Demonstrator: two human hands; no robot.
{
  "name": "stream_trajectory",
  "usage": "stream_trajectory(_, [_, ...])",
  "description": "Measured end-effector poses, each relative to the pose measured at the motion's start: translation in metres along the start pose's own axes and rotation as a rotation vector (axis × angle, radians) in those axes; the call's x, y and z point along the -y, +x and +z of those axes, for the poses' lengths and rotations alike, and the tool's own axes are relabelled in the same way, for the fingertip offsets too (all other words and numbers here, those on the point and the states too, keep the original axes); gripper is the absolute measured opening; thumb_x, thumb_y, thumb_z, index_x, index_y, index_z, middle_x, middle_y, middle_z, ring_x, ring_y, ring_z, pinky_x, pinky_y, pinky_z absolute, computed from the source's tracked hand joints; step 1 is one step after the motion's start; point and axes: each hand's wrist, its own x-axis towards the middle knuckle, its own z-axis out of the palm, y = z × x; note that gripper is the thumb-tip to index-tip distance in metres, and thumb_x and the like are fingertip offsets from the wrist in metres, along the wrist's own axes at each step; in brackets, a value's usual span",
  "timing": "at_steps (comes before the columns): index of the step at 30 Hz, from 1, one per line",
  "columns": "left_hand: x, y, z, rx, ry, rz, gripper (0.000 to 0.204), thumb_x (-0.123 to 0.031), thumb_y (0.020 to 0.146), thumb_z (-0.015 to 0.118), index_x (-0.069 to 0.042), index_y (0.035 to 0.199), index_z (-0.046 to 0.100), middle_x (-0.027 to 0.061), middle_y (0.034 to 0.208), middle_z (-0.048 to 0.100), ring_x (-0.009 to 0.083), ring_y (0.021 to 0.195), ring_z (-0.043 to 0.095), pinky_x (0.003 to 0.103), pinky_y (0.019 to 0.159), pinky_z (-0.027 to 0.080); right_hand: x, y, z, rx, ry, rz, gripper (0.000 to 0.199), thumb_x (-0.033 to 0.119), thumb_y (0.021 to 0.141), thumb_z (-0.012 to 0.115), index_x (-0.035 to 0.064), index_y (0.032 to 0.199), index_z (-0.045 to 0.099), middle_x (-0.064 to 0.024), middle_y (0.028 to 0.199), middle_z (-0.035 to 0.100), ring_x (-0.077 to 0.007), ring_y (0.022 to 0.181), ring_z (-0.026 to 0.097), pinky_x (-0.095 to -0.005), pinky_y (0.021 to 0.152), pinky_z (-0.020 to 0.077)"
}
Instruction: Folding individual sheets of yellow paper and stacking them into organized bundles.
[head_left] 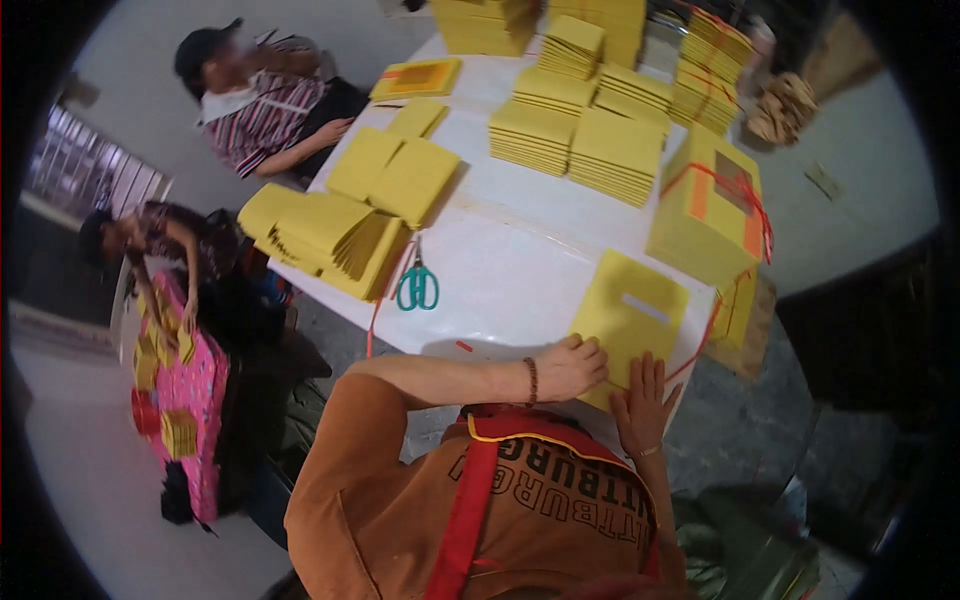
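Note:
A yellow paper sheet or flat packet [640,290] with a pale strip on it lies at the near right corner of the white-covered table. My left hand [572,368], a beaded bracelet at its wrist, has its fingers curled at the near left edge of this paper. What lies under those fingertips is hidden. On the near right part of the same paper, my right hand [645,405] rests flat with its fingers stretched out.
Green-handled scissors [418,287] lie left of the paper, near a fanned yellow stack [325,235]. Yellow stacks [615,150] stand farther back, a red-tied bundle [705,210] at right. A person [270,100] sits at far left; another person [165,235] works at a pink table [205,400].

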Motion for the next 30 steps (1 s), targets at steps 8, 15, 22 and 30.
stream_trajectory(8, [-0.021, 0.008, 0.028, -0.007, 0.232, -0.022, 0.043, -0.026, 0.074, 0.048, -0.005, 0.112, 0.051, 0.0102, 0.094, 0.055, 0.0242, 0.094, 0.048, 0.030, 0.064, 0.040, -0.217, -0.042, -0.070, -0.932, 1.392, 0.631, 0.065, 0.032, 0.084, 0.054, 0.0083, 0.134, 0.019, -0.0099, 0.092, 0.058, -0.0180, 0.079, 0.057, -0.0322, 0.078, 0.0436])
stream_trajectory(15, [-0.015, 0.019, 0.031, -0.183, 0.242, 0.029, 0.039, -0.023, 0.073, 0.048, -0.003, 0.105, 0.054, 0.0057, 0.078, 0.054, 0.0208, 0.079, 0.050, 0.028, 0.059, 0.038, -0.157, -0.034, -0.025, -0.614, 1.060, 0.553, 0.046, 0.021, 0.087, 0.051, 0.0051, 0.127, 0.038, -0.0105, 0.104, 0.056, -0.0174, 0.093, 0.053, -0.0298, 0.082, 0.0399])
stream_trajectory(22, [-0.014, 0.014, 0.024, -0.152, 0.278, 0.027, 0.035, -0.024, 0.070, 0.050, -0.001, 0.096, 0.057, 0.0036, 0.077, 0.052, 0.0179, 0.078, 0.048, 0.025, 0.058, 0.037, -0.003, 0.005, -0.003, -0.177, -0.108, -0.088, 0.058, 0.036, 0.085, 0.045, 0.0043, 0.131, 0.031, -0.0113, 0.138, 0.028, -0.0264, 0.131, 0.018, -0.0510, 0.102, 0.0031])
stream_trajectory(30, [-0.013, 0.014, 0.032, -0.227, 0.346, 0.064, 0.024, -0.024, 0.068, 0.052, -0.005, 0.081, 0.059, 0.0026, 0.079, 0.050, 0.0182, 0.077, 0.047, 0.026, 0.058, 0.037, 0.006, 0.003, 0.002, -0.020, -0.144, -0.109, 0.070, 0.050, 0.082, 0.043, 0.0011, 0.130, 0.029, -0.0135, 0.140, 0.022, -0.0302, 0.131, 0.015, -0.0594, 0.099, -0.0002])
